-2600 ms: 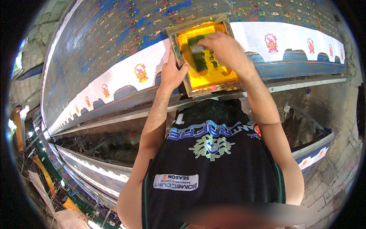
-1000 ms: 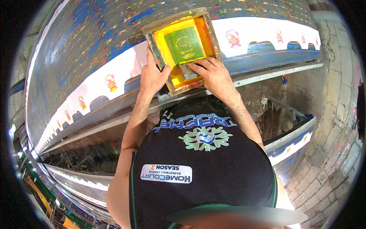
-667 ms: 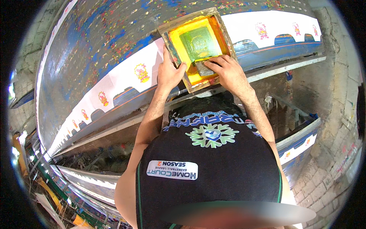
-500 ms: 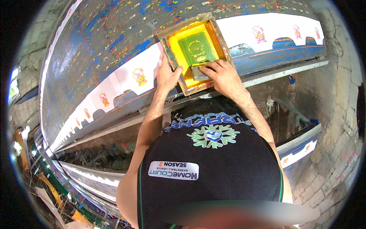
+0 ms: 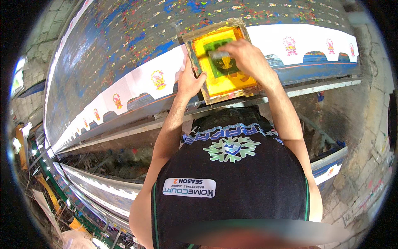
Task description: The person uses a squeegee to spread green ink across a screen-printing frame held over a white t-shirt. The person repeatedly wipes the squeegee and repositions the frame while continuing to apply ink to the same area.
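A wooden-framed printing screen point(image 5: 215, 94) with yellow ink and a green middle rests on a long run of white cut fabric pieces point(image 5: 272, 38) bearing small pink and yellow prints. My left hand point(image 5: 190, 81) grips the left side of the frame, thumb on the rim and fingers along the outer edge. My right hand point(image 5: 248, 60) holds a grey squeegee point(image 5: 216, 54) inside the screen, over the upper part of the green area, with yellow ink below it. The squeegee's far end is hidden under my fingers.
The long paint-spattered table point(image 5: 107, 33) curves across the view, with a metal rail point(image 5: 340, 84) along its near edge. A second table point(image 5: 95, 186) lies behind me at the lower left. Paved floor point(image 5: 344, 207) runs down the right. My black printed top fills the lower middle.
In the last second my right hand has moved the squeegee from the screen's near end up toward its far end. My left hand stays on the frame.
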A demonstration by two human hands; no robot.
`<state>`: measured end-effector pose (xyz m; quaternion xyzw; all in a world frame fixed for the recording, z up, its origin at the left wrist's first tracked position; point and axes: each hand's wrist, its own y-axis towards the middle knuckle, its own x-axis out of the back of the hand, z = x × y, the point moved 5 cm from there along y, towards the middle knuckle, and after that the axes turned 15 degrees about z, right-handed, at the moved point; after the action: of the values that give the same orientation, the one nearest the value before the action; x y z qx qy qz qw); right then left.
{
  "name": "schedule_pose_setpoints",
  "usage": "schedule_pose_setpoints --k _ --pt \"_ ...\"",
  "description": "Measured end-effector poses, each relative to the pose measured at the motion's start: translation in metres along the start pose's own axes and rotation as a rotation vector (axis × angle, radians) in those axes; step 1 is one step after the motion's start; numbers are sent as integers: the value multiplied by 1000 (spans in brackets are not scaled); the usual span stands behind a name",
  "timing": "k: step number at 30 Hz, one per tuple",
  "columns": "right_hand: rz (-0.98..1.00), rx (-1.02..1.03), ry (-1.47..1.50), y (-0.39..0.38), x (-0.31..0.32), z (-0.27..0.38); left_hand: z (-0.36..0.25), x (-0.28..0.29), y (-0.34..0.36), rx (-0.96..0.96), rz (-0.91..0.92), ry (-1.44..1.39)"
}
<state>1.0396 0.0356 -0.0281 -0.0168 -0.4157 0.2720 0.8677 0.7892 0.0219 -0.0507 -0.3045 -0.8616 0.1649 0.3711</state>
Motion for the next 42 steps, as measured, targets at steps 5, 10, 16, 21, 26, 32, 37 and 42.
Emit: schedule_pose_setpoints --k 5,10,16,21,26,32,37,42 --pt "-40 -40 -50 40 -13 2 11 7 -8 -49 -25 -9" --pt "49 -1 -87 -14 -60 48 32 19 -16 -13 24 -85" --pt "171 -16 8 -38 -76 84 57 25 -22 98 123 -170" --pt "184 -65 -30 33 -50 52 56 26 -23 86 96 -148" --pt "85 -100 -46 81 -43 26 54 24 -16 75 114 -180" --pt "163 -87 -22 18 -65 51 65 24 -9 60 99 -141" --pt "72 -73 -49 -31 -83 77 64 25 -8 67 113 -153" --pt "13 -46 -72 -37 -79 71 42 30 -9 26 61 -75"
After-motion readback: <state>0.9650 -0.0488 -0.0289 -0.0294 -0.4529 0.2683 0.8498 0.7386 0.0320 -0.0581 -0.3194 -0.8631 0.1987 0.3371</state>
